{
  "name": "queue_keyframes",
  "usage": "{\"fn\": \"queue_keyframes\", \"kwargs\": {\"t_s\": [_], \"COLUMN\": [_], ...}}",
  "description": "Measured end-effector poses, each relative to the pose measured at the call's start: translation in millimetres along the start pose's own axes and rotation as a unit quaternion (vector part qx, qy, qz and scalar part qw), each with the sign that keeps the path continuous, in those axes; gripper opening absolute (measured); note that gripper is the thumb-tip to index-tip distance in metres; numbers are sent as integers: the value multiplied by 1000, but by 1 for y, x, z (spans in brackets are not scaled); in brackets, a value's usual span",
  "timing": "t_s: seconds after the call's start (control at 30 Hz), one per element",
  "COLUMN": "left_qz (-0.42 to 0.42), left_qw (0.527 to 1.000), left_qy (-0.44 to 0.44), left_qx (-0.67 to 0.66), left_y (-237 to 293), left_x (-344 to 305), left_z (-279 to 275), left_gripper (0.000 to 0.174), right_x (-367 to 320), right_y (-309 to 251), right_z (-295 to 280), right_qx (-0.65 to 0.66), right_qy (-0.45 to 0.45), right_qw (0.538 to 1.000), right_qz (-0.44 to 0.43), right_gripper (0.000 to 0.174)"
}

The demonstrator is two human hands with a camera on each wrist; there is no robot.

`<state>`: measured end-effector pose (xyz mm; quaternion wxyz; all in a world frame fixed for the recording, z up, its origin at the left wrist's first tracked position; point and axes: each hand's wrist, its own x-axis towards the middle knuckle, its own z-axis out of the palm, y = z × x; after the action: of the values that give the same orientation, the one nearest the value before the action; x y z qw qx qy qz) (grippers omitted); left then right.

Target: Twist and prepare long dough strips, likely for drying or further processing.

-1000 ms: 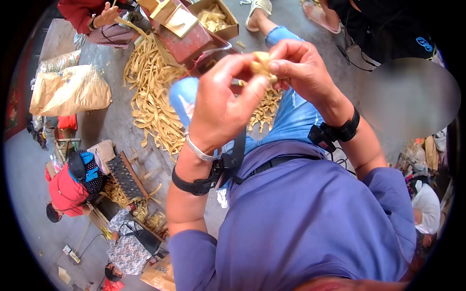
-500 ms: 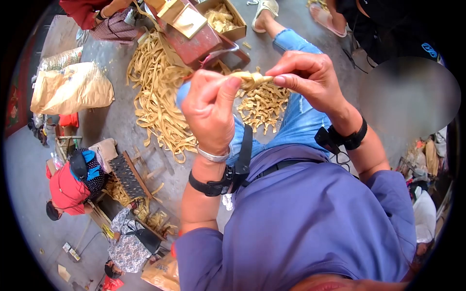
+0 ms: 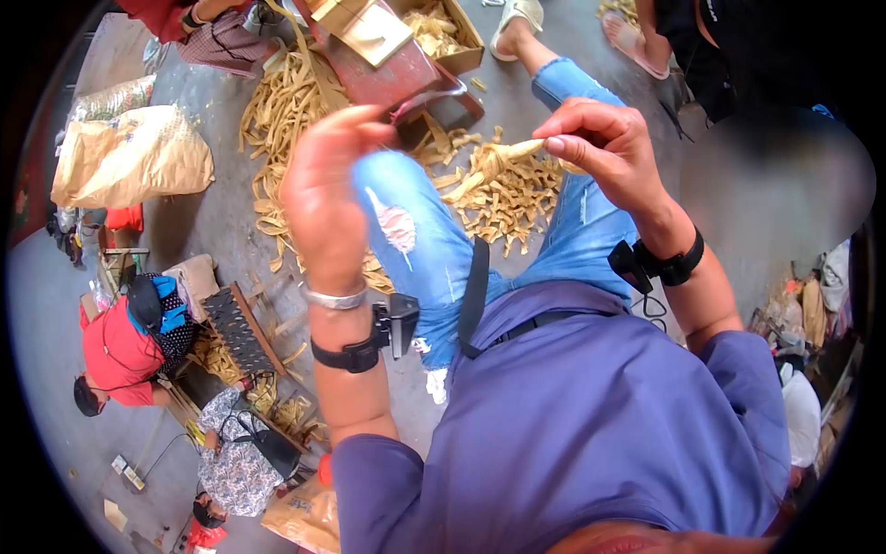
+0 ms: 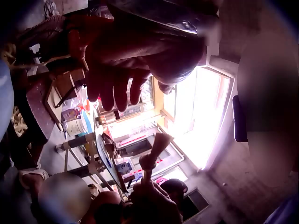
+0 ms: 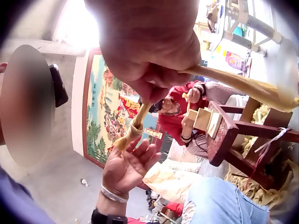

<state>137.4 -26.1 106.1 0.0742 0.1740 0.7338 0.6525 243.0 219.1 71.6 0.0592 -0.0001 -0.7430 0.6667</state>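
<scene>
My right hand (image 3: 604,152) pinches one end of a tan, flat, pliable strip (image 3: 503,162) between thumb and fingers. A knot sits partway along the strip (image 5: 133,133), and its end flares out past the knot. In the right wrist view a longer tail also runs off from the hand toward the right. Blurred in the head view, my left hand (image 3: 328,198) stands apart over the left knee. Its fingers are loosely extended, palm showing in the right wrist view, and it holds nothing. Beneath the strip lies a heap of short knotted pieces (image 3: 517,198) on the floor between the legs.
Long tan strips (image 3: 286,120) lie piled on the floor at the left. Beyond the knees stands a red wooden bench (image 3: 392,78), with a cardboard box (image 3: 471,57) beside it. A paper sack (image 3: 134,157) lies farther left. Other people sit and stand around.
Both hands worked at the strip together; then it was stretched between them with its knot drawn in. The left hand has let go and moved left. The right still pinches the strip.
</scene>
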Motion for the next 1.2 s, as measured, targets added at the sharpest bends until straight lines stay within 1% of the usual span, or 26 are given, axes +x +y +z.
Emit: {"fn": "queue_keyframes", "kwargs": {"t_s": [0.03,0.07,0.1,0.17,0.2,0.3,0.33,0.43,0.5,0.57,0.63,0.67,0.77,0.8,0.83,0.87,0.9,0.93,0.97,1.03,1.07,1.1,1.17,1.2], "left_qz": [-24,-2,21,-112,-121,-178,-162,-180,-184,-189,-156,-171,-176,-181,-213,-240,-259,-271,-283,-291,-301,-334,-290,-292], "left_qw": [996,993,987,975,978,973,979,977,978,981,987,985,984,983,976,971,965,955,949,937,930,914,936,930], "left_qy": [-77,-113,-149,-190,-162,-140,-120,-110,-94,-37,-21,-3,26,19,9,13,16,10,-10,-54,-106,-152,-167,-175], "left_qx": [-24,20,64,-23,-61,-43,-33,-1,-24,-26,-26,-18,-26,2,46,6,-32,-118,-140,-186,-182,-175,-106,-142], "left_y": [1,4,8,1,4,-6,-12,-39,-61,-80,-100,-104,-119,-130,-140,-145,-144,-144,-142,-123,-117,-109,-112,-107], "left_x": [2,-1,-4,-4,1,11,15,40,74,110,139,146,169,175,175,168,164,159,147,128,116,105,86,80], "left_z": [12,26,38,46,49,40,39,28,19,15,7,5,-2,-3,-3,-8,-14,-19,-18,-7,2,13,34,43], "left_gripper": [24,27,30,29,17,12,9,10,12,12,12,12,12,13,13,14,14,18,20,25,32,36,42,47], "right_x": [5,8,11,22,30,55,63,98,139,185,220,232,261,271,274,271,271,263,259,232,227,213,185,168], "right_y": [0,-1,-3,-6,-6,1,4,20,38,64,71,74,90,108,121,130,126,116,118,77,86,81,76,69], "right_z": [4,8,10,11,10,6,5,8,12,19,25,28,38,41,46,40,35,31,25,26,23,26,26,29], "right_qx": [8,17,-5,-52,-105,-142,-167,-189,-227,-242,-245,-255,-265,-273,-382,-340,-298,-232,-117,48,115,108,199,262], "right_qy": [-2,-3,-17,-43,-42,-74,-84,-115,-90,-69,-79,-81,-56,-70,-58,-45,-26,-5,-36,-14,-32,-6,-18,-68], "right_qw": [1000,1000,1000,998,991,977,975,965,953,946,946,946,949,950,911,931,946,971,992,995,992,994,979,961], "right_qz": [-4,-6,-9,-20,-73,-140,-122,-142,-180,-204,-195,-181,-162,-132,-142,-129,-122,-56,1,82,42,-19,-46,-49], "right_gripper": [9,9,9,9,11,13,14,10,9,10,12,13,14,14,13,13,12,9,13,21,21,21,17,19]}}
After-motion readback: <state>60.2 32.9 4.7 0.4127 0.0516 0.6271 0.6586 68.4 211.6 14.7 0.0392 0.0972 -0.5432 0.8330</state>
